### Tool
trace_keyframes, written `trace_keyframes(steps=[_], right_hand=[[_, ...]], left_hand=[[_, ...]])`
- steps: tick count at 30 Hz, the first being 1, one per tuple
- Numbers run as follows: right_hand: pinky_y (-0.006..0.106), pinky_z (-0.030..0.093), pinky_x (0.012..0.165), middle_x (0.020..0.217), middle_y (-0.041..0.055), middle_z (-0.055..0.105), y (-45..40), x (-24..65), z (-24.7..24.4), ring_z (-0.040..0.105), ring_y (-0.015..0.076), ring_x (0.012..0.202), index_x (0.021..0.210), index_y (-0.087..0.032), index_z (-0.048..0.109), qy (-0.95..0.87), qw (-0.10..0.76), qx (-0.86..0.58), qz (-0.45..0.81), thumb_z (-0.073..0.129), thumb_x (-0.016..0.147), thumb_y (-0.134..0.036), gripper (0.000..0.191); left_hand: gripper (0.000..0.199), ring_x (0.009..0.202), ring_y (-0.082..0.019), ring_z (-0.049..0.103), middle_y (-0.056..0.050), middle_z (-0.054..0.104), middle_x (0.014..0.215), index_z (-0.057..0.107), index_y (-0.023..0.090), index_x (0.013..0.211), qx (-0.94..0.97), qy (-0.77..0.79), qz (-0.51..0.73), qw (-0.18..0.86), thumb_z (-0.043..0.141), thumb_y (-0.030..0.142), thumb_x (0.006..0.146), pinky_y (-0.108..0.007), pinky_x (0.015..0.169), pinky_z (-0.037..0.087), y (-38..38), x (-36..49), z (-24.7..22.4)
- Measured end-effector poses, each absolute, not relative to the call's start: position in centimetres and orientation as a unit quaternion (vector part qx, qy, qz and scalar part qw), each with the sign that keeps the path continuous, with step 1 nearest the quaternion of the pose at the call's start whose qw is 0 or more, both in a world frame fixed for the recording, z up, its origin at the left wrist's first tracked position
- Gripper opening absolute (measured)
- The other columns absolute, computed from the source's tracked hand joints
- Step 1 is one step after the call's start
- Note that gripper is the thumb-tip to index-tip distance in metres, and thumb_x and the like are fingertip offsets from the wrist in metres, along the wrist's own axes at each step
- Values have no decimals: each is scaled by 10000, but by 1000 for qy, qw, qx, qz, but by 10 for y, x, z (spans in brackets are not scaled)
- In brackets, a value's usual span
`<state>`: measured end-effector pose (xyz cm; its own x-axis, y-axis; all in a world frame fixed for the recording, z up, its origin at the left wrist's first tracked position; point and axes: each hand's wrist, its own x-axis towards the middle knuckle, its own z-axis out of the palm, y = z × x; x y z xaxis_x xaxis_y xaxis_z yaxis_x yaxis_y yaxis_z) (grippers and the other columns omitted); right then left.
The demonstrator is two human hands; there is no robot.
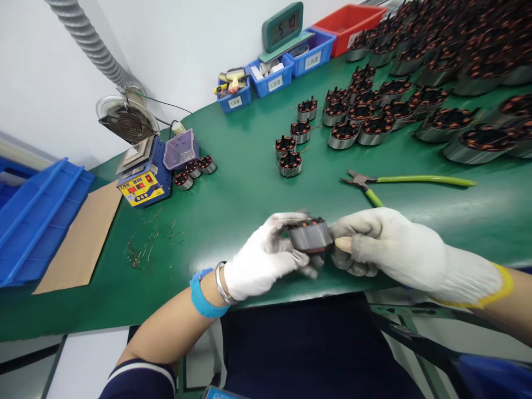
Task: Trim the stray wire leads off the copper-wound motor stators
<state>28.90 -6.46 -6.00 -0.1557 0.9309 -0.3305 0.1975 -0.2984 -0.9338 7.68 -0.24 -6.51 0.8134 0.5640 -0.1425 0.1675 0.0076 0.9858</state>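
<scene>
A motor stator, a grey metal ring with copper windings and black insulation, is held tilted above the front of the green table. My left hand, in a white glove, grips it from the left with the fingers around its rim and underside. My right hand, in a white glove with a bare thumb tip, is closed at the stator's right side, thumb pressed against the fingers. Whatever sits in that pinch is too small or hidden to name. Beyond my right hand lie side cutters with green handles, jaws apart.
Several stators stand mid-table, with many more massed at the back right. A blue and yellow soldering-type station, a purple tray and wire scraps are at left. Blue bins and a red bin line the wall.
</scene>
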Motion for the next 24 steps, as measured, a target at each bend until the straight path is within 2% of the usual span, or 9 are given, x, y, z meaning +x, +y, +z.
trace_keyframes(steps=[2, 4, 7, 9, 14, 16, 18, 21, 24], right_hand=[[257, 298, 383, 461, -1, 498, -64, 287, -60, 390, 105, 394, 554, -228, 552, -472, 333, -549, 603, 701, 636, -651, 455], [255, 279, 386, 431, -15, 452, -65, 285, -59, 372, 101, 391, 530, -233, 520, -479, 326, -541, 610, 701, 632, -656, 472], [254, 272, 414, 448, -8, 459, -68, 281, -60, 369, 99, 422, 516, -227, 513, -521, 309, -549, 576, 666, 662, -630, 455], [253, 263, 414, 449, -12, 445, -69, 280, -63, 357, 97, 425, 521, -225, 513, -532, 308, -555, 560, 649, 683, -622, 450], [287, 376, 418, 485, 22, 535, -62, 288, -74, 469, 146, 426, 605, -234, 558, -568, 275, -583, 512, 520, 817, -604, 428], [352, 508, 538, 661, 81, 696, -59, 295, -78, 634, 220, 578, 725, -222, 657, -672, 261, -607, 335, 509, 859, -542, 377], [506, 581, 808, 958, 144, 790, -58, 300, -83, 736, 324, 871, 926, -207, 739, -777, 253, -564, 116, 544, 888, -472, 331], [698, 357, 1146, 1085, 126, 796, -57, 301, -89, 713, 358, 1110, 1006, -247, 752, -848, 233, -473, -50, 522, 939, -273, 242], [705, 244, 1221, 909, 54, 791, -55, 305, -89, 724, 303, 1061, 832, -295, 722, -864, 200, -459, -44, 457, 914, -142, 317]], left_hand=[[336, 1024, -294, 749, -134, 711, 1192, 619, 263, 985, 801, 211, 221, 515, 745, 513, 799, -543, 894, 632, -8, 73, -65], [322, 1128, -323, 712, -131, 696, 1249, 566, 264, 853, 865, 177, 260, 391, 775, 490, 760, -600, 1011, 569, -12, 70, -67], [451, 1188, -339, 693, -170, 652, 1335, 565, 259, 1102, 863, 233, 293, 338, 767, 496, 776, -581, 1018, 573, -12, 71, -76], [510, 1110, -300, 730, -156, 697, 1249, 537, 227, 1254, 857, 258, 269, 355, 710, 478, 845, -497, 957, 615, -9, 76, -83], [459, 922, -255, 776, -77, 786, 980, 629, 199, 1136, 885, 241, 293, 269, 739, 509, 816, -441, 983, 596, 1, 84, -94], [499, 904, -256, 779, -85, 797, 972, 643, 186, 1128, 889, 255, 305, 226, 754, 550, 804, -425, 949, 600, 5, 84, -96], [497, 897, -256, 780, -83, 802, 973, 660, 191, 1112, 892, 272, 281, 227, 763, 563, 801, -401, 892, 608, 8, 83, -98], [494, 931, -270, 780, -83, 807, 1001, 680, 193, 1107, 900, 277, 238, 239, 785, 554, 786, -414, 930, 595, 10, 83, -98], [499, 951, -275, 775, -78, 809, 1010, 690, 181, 1125, 907, 277, 206, 240, 808, 513, 772, -443, 1032, 552, 9, 83, -93]])
